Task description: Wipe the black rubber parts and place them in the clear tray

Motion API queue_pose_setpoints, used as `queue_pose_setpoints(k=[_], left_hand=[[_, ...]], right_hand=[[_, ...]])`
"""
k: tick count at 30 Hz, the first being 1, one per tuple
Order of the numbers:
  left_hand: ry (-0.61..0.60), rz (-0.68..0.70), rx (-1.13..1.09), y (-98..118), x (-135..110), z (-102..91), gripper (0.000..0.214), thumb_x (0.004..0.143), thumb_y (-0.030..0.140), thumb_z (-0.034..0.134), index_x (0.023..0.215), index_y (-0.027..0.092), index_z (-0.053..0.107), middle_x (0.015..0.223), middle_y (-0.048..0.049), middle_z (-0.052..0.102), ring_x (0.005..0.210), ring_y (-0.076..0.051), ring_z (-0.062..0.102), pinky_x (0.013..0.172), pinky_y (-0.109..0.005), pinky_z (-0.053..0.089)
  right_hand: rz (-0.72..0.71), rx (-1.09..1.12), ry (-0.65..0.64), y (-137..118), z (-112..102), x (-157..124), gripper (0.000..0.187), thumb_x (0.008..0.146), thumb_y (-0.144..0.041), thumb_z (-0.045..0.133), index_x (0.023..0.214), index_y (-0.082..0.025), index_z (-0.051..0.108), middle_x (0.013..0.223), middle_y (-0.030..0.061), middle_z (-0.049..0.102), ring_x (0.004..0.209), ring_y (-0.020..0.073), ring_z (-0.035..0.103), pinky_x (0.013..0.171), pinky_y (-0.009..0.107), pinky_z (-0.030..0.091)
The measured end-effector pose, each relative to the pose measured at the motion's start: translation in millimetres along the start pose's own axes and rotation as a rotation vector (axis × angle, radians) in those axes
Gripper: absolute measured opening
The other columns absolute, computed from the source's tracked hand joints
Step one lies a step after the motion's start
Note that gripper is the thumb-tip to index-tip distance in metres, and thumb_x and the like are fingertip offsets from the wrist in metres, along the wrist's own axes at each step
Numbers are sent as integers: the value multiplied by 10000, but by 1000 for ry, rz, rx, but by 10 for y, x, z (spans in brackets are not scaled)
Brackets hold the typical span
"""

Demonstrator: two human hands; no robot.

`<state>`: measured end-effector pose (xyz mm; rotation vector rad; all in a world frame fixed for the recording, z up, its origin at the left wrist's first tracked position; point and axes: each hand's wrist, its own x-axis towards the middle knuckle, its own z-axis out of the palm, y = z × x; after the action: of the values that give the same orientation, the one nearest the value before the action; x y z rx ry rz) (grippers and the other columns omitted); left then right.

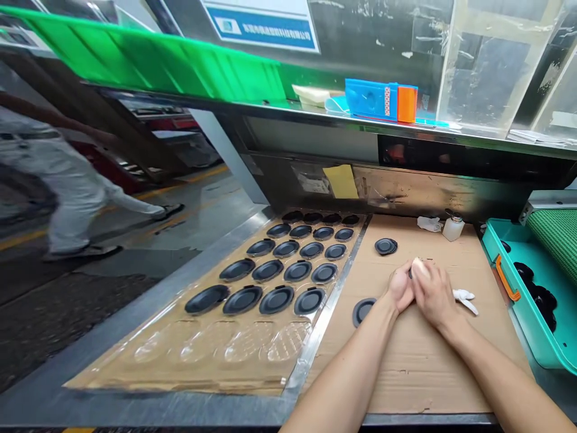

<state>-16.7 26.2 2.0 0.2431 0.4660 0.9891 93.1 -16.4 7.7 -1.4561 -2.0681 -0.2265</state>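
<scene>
A grey metal workbench [49, 406] is covered on its right half by a cardboard sheet [428, 385] and on its left by a clear tray [216, 377]. Black round parts [276, 299] are set in the tray in five rows of four; a row of see-through moulded pockets is seen nearest the front edge. On the shelf above, a bright green bin [135, 57] is placed, and at the far left a walking person [72, 174] in pale trousers is blurred. A teal bin [552, 355] with more black pieces is stood at the right, beside a green belt [556, 234].

Both hands are brought together over the cardboard. The left hand [399, 287] is cupped around a dark part [410, 272] — only a sliver of it is seen, between the hands. The right hand [431, 296] is curled over it with bent fingers; whether the part is also pinched there cannot be told.

A blue-and-orange box [372, 99] is kept on the shelf. Two loose discs are laid on the cardboard — a near disc [363, 311] partly hidden by the left forearm, a far disc [385, 245] beyond the hands. Behind them a small bottle [452, 229] is stood beside a white crumpled piece [429, 224]; a white pronged item [464, 297] is seen just beside the right hand.
</scene>
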Motion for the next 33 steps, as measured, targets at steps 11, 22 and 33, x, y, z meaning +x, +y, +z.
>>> queue_pose_setpoints(k=[11, 22, 33], left_hand=[[82, 58, -6, -21, -5, 33, 391, 1040, 263, 368, 919, 100, 703, 934, -134, 748, 909, -186, 719, 949, -292, 542], [39, 40, 16, -34, -9, 14, 365, 1032, 302, 401, 1038, 101, 705, 967, -130, 756, 907, -201, 726, 934, -324, 560], [85, 70, 17, -35, -56, 22, 359, 1030, 283, 400, 995, 101, 708, 995, -142, 755, 896, -200, 726, 915, -308, 563]], right_hand=[[108, -4, 11, -18, -2, -24, 364, 997, -282, 466, 1300, -211, 656, 1266, 140, 598, 1035, 279, 477, 929, 425, 443], [-6, -46, -55, 4, -30, -14, 386, 1015, -309, 429, 1342, -258, 628, 1331, 114, 594, 1019, 281, 482, 889, 421, 431], [58, -33, -36, -69, -56, -117, 340, 1003, -287, 457, 1259, -266, 681, 1306, 93, 614, 1002, 266, 495, 901, 407, 438]])
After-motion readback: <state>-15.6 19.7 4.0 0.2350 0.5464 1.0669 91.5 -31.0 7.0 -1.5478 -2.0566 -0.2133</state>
